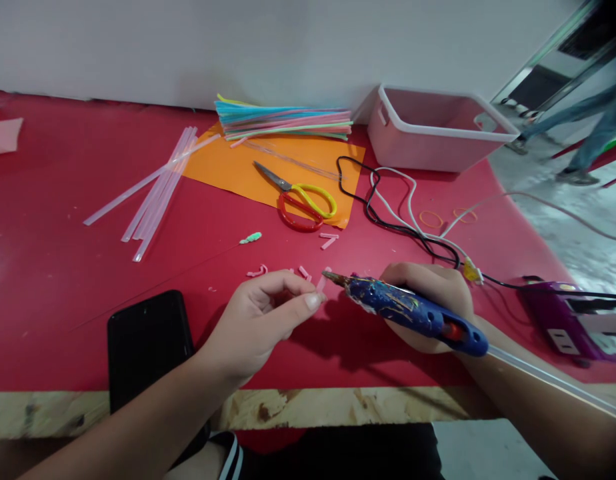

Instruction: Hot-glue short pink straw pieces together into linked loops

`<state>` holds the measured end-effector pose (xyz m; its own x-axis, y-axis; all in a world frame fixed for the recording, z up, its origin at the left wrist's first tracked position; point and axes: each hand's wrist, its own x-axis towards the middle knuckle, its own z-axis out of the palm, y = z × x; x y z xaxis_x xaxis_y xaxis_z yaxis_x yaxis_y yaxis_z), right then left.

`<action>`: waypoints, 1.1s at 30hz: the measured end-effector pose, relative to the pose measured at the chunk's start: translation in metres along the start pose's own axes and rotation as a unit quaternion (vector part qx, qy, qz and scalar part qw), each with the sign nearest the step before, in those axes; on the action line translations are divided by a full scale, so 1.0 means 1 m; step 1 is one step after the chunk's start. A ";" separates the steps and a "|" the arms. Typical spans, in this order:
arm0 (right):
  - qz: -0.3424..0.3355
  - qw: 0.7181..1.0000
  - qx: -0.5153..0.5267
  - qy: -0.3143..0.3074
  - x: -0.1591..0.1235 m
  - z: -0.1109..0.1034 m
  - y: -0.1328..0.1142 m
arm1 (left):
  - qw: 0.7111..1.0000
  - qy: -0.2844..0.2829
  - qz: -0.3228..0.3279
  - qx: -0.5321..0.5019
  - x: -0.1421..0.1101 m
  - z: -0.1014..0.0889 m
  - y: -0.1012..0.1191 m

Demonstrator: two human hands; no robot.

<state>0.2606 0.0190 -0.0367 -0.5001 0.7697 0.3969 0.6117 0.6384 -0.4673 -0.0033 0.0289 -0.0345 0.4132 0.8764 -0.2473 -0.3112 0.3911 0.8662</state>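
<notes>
Left hand (253, 323): pinching pink strip (324, 281), end toward one o'clock. Right hand (438, 287): wrapped round glue gun (398, 305), tip (333, 277) toward ten o'clock; best kept steady, clear of thumb (308, 304).

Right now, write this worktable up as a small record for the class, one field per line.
Left hand: pinching a small pink piece
Right hand: holding a blue glue gun, nozzle close to the piece
Scissors: yellow and red handles, partly on an orange sheet
Clear sticks: left of the scissors
Phone: dark screen, near the left forearm
Bin: pink, at the table's back right
</notes>
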 end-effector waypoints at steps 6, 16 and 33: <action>0.008 0.999 -0.019 0.027 0.002 0.002 -0.001 | 1.000 0.003 0.001 0.008 -0.001 0.000 0.001; -0.022 0.999 0.027 0.025 0.000 0.004 -0.004 | 0.999 0.014 0.019 0.043 -0.001 -0.001 0.000; -0.015 1.000 0.000 -0.002 -0.002 0.004 -0.002 | 0.997 0.008 0.035 0.070 -0.001 0.001 0.002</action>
<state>0.2579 0.0164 -0.0392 -0.5205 0.7505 0.4072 0.5965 0.6608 -0.4555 -0.0036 0.0283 -0.0319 0.3812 0.9048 -0.1898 -0.2160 0.2867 0.9333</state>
